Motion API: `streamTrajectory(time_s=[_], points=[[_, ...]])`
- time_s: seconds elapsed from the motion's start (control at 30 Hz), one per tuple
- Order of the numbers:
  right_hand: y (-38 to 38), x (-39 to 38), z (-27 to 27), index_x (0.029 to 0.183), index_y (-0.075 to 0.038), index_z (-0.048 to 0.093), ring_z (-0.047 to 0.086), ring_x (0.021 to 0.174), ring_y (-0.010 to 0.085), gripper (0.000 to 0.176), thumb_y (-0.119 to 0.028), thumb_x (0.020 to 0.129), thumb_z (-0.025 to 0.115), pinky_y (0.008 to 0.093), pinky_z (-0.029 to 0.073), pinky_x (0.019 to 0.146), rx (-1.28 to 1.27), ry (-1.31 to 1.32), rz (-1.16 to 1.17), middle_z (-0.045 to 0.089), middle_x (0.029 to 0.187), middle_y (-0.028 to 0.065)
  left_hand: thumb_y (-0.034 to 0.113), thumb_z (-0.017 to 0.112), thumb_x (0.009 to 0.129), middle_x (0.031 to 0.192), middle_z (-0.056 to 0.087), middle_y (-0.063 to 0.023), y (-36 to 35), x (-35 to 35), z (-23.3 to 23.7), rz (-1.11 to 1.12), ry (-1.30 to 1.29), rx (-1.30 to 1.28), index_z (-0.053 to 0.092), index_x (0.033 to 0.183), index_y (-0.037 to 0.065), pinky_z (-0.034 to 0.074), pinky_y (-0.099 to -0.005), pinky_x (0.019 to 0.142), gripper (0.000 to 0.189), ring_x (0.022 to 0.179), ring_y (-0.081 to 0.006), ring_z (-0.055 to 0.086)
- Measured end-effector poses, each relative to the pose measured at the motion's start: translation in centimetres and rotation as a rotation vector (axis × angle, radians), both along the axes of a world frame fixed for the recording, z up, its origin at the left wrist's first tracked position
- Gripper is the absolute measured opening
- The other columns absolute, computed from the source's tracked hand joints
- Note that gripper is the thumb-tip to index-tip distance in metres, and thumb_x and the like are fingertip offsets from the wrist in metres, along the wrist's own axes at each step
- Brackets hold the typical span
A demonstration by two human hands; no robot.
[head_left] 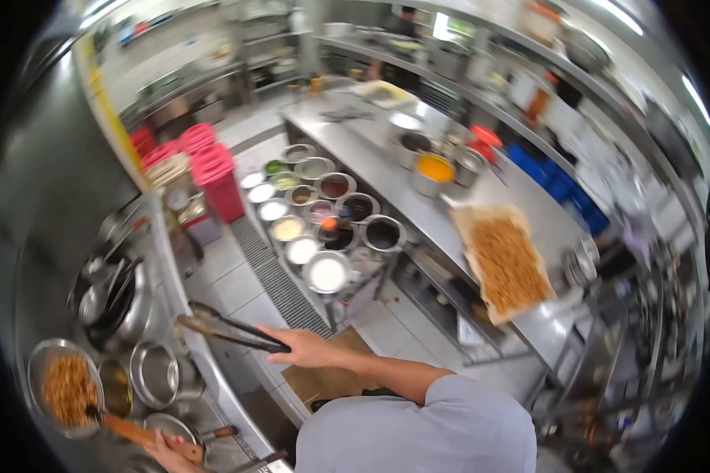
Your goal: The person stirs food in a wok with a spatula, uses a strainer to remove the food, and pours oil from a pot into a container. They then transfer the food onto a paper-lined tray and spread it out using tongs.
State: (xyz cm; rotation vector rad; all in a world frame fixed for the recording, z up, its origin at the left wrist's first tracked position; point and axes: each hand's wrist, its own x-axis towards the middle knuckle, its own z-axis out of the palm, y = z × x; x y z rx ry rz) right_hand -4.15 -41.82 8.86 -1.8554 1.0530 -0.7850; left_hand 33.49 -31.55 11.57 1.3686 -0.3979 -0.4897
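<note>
My right hand (pixel 296 348) is closed around the black-handled metal tongs (pixel 225 329), whose tips point left over the edge of the cooking counter. At the lower left, my left hand (pixel 170 454) grips a wooden handle (pixel 134 432). This handle reaches a wide round metal vessel, a pan or strainer, with brown fried strips (pixel 69 389) inside. Beside it are a pot of yellowish liquid (pixel 116 386) and an open metal pot (pixel 155 373). Another round pan (pixel 170 426) lies partly behind my left hand.
Ladles and skimmers rest in a metal bowl (pixel 118 303). Several round containers of ingredients, including a white one (pixel 327 272), fill a low stand behind me. A paper-lined tray of fried strips (pixel 506 264) lies on the steel table (pixel 442 217). Red bins (pixel 217 177) stand near a floor grate (pixel 272 268).
</note>
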Motion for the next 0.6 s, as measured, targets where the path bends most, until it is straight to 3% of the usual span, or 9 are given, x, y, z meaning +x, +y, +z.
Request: streamTrajectory(time_s=[0.03, 0.17, 0.27, 0.3, 0.33, 0.4, 0.47, 0.53, 0.6], points=[[1.1, -1.9, -0.3, 0.142, -0.014, 0.028, 0.055, 0.107, 0.036, 0.073, -0.045, 0.084, 0.058, 0.039, 0.043, 0.09, 0.031, 0.002, -0.043, 0.053, 0.124, 0.0199, 0.046, 0.056, 0.085, 0.109, 0.055, -0.0283, 1.2, -5.7, 6.1, 0.046, -0.373, 0.641, 0.047, 0.12, -0.007, 0.045, -0.0468, 0.084, 0.064, 0.096, -0.0357, 0.056], [7.2, -8.9, -3.0, 0.142, -0.015, 0.028, 0.056, 0.106, 0.0355, 0.072, -0.044, 0.084, 0.059, 0.04, 0.044, 0.088, 0.008, -0.037, -0.172, 0.054, 0.123, 0.0183, 0.061, 0.058, 0.077, 0.113, 0.054, -0.0282, 5.1, -12.2, 3.8, 0.034, -0.539, 0.592, 0.043, 0.127, -0.006, 0.042, -0.047, 0.088, 0.085, 0.099, -0.039, 0.055], [11.9, -15.5, -3.9, 0.142, -0.016, 0.028, 0.057, 0.105, 0.0343, 0.071, -0.042, 0.084, 0.06, 0.0387, 0.044, 0.087, 0.003, -0.039, -0.261, 0.055, 0.121, 0.0182, 0.067, 0.057, 0.075, 0.136, 0.042, -0.02, 8.5, -22.4, 6.6, -0.367, -0.293, 0.412, 0.02, 0.142, 0.002, 0.023, -0.0408, 0.108, 0.101, 0.126, -0.0383, 0.035], [13.6, -17.8, -4.0, 0.142, -0.015, 0.028, 0.057, 0.106, 0.0332, 0.071, -0.041, 0.084, 0.061, 0.0361, 0.044, 0.088, 0.085, -0.097, -0.271, 0.056, 0.12, 0.0201, 0.005, 0.05, 0.086, 0.074, 0.048, -0.0055, 8.3, -21.9, 2.8, -0.565, 0.067, -0.084, 0.039, 0.111, 0.005, 0.044, -0.0223, 0.038, 0.027, 0.048, -0.01, 0.046], [15.6, -19.9, -3.6, 0.142, -0.015, 0.028, 0.057, 0.106, 0.0332, 0.071, -0.041, 0.084, 0.061, 0.0361, 0.044, 0.088, 0.087, -0.103, -0.276, 0.056, 0.12, 0.0201, 0.005, 0.05, 0.086, 0.074, 0.048, -0.0055, 9.2, -24.4, 2.7, -0.57, 0.062, -0.081, 0.039, 0.111, 0.005, 0.044, -0.0223, 0.038, 0.027, 0.048, -0.01, 0.046], [19.1, -24.3, -2.3, 0.142, -0.013, 0.029, 0.057, 0.108, 0.0311, 0.071, -0.04, 0.085, 0.061, 0.0337, 0.043, 0.09, 0.183, -0.113, -0.418, 0.055, 0.12, 0.0227, 0.007, 0.049, 0.087, 0.089, 0.05, -0.0088, 10.3, -29.4, 3.2, -0.8, 0.215, -0.186, 0.033, 0.124, 0.008, 0.045, -0.0233, 0.035, 0.04, 0.05, -0.0125, 0.049], [22.5, -28.7, -3.3, 0.141, -0.011, 0.031, 0.057, 0.11, 0.0304, 0.069, -0.039, 0.086, 0.061, 0.0345, 0.042, 0.092, 0.067, -0.125, -0.567, 0.055, 0.121, 0.0234, 0.005, 0.047, 0.087, 0.098, 0.047, -0.0112, 10.9, -33.0, 2.8, -1.02, 0.35, -0.186, 0.027, 0.13, 0.009, 0.046, -0.0238, 0.034, 0.048, 0.049, -0.0128, 0.048], [25.3, -33.2, -5.6, 0.141, -0.01, 0.031, 0.052, 0.116, 0.0302, 0.066, -0.037, 0.087, 0.06, 0.0351, 0.039, 0.096, -0.129, -0.102, -0.721, 0.053, 0.125, 0.021, 0.007, 0.051, 0.085, 0.094, 0.048, -0.0103, 10.9, -37.1, 3.4, -1.16, 0.441, -0.095, 0.028, 0.132, 0.009, 0.045, -0.023, 0.035, 0.052, 0.051, -0.0126, 0.049], [26.8, -38.6, -8.0, 0.141, -0.012, 0.033, 0.064, 0.089, 0.0271, 0.062, -0.036, 0.089, 0.057, 0.0327, 0.049, 0.079, -0.45, 0.169, -0.874, 0.061, 0.113, 0.0172, 0.007, 0.053, 0.083, 0.093, 0.049, -0.0102, 9.8, -40.6, 3.3, -1.338, 0.521, 0.027, 0.031, 0.131, 0.009, 0.044, -0.0226, 0.035, 0.052, 0.053, -0.0127, 0.049]])
